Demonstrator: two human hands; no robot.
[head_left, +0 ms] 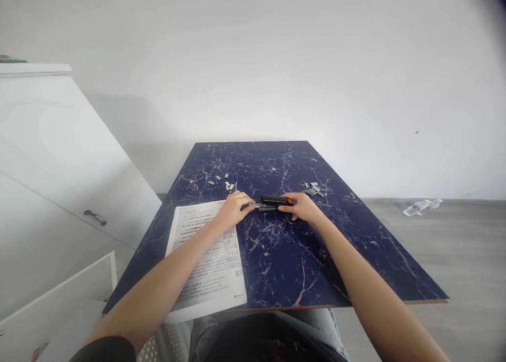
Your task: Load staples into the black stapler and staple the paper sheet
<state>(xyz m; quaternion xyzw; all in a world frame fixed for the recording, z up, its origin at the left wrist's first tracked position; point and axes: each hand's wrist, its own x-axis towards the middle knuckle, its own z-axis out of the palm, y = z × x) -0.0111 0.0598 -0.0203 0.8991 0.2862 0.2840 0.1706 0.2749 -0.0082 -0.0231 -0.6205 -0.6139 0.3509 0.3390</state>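
Note:
A black stapler [272, 199] with an orange mark lies across the middle of the dark blue table, between my two hands. My right hand [301, 205] is closed around its right end. At the left end, the fingers of my left hand [236, 206] pinch a slim dark and metallic part that sticks out of the stapler. Under my left forearm lies a printed sheet of paper [209, 267], its lower edge reaching past the table's front. Small strips of staples lie in two groups, one left group [229, 186] and one right group [314, 189].
The blue marbled table [276, 262] stands against a white wall [253, 61]. A white cabinet [59, 140] with a dark handle is on the left. A clear plastic item [421, 207] lies on the floor to the right.

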